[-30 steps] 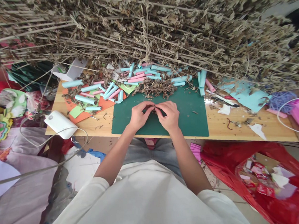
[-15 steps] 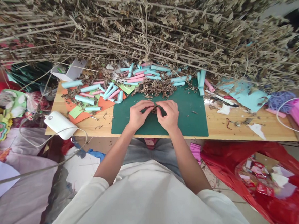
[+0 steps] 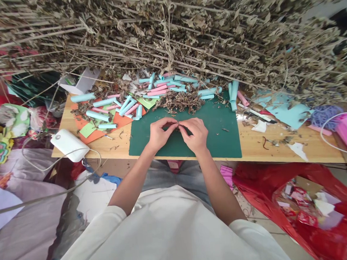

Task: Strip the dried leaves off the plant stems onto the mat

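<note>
In the head view, the left hand (image 3: pixel 159 134) and right hand (image 3: pixel 196 134) meet fingertip to fingertip, each with thumb and fingers in a narrow pinch on a small dark scrap (image 3: pixel 178 124), too tiny to identify. The scrap is above the green mat (image 3: pixel 222 142) on the wooden table (image 3: pixel 252 150). Just beyond the hands lies a heap of dried leaves (image 3: pixel 177 103), with blue and pink paper tubes (image 3: pixel 97 116) scattered behind and to the left. Bundled dry stalks (image 3: pixel 166 27) stretch across the far side.
</note>
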`<state>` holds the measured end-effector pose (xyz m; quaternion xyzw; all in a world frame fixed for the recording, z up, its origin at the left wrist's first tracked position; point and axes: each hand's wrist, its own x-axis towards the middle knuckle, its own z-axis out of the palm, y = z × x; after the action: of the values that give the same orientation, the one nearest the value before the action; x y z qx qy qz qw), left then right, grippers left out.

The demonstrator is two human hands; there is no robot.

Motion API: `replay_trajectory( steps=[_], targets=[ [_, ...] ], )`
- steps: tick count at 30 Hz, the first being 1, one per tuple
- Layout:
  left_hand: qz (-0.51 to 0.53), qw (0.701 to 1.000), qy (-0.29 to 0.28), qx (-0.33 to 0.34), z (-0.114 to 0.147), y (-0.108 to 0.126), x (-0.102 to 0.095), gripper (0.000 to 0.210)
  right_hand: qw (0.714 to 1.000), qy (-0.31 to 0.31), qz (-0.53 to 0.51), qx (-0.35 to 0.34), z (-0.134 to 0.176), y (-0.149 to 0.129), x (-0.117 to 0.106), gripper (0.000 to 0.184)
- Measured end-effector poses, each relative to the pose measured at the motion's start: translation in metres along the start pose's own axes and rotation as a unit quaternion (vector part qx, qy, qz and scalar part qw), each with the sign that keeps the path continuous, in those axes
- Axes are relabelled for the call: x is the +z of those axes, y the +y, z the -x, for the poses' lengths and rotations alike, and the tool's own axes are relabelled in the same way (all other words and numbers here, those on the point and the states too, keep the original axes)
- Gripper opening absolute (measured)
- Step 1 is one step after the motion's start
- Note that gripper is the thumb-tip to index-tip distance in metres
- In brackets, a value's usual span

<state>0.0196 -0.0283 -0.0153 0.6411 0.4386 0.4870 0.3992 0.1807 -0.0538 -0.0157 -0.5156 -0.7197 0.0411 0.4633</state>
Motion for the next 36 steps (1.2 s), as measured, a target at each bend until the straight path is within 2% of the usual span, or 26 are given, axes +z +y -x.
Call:
replay_trajectory(
  steps=[7,18,24,32,36],
  targets=[
    [-0.002,1.0,-0.014,0.011,0.0009,-0.0002,-0.0009,0.015,1.0,-0.005,0.017,0.012,0.0004,0.0001,0.001,0.013],
    [0.039,0.999,-0.022,0.029,0.0009,-0.0005,-0.0029,0.012,0.999,0.004,-0.039,0.005,-0.0005,-0.0011,-0.0001,0.01],
    [0.016,0.999,-0.029,0.038,0.0,0.0015,-0.0032,0.012,0.998,0.009,-0.066,0.013,-0.0008,-0.0009,-0.0003,0.01],
    [-0.026,0.998,-0.045,0.019,-0.0003,0.0044,-0.0001,0.009,1.0,0.007,-0.024,0.014,0.0019,0.0014,0.005,0.01],
    [-0.001,0.999,-0.031,0.006,0.0012,-0.0001,-0.0002,0.01,0.999,0.043,0.0,0.029,0.0014,0.0024,0.0028,0.009]
  ],
)
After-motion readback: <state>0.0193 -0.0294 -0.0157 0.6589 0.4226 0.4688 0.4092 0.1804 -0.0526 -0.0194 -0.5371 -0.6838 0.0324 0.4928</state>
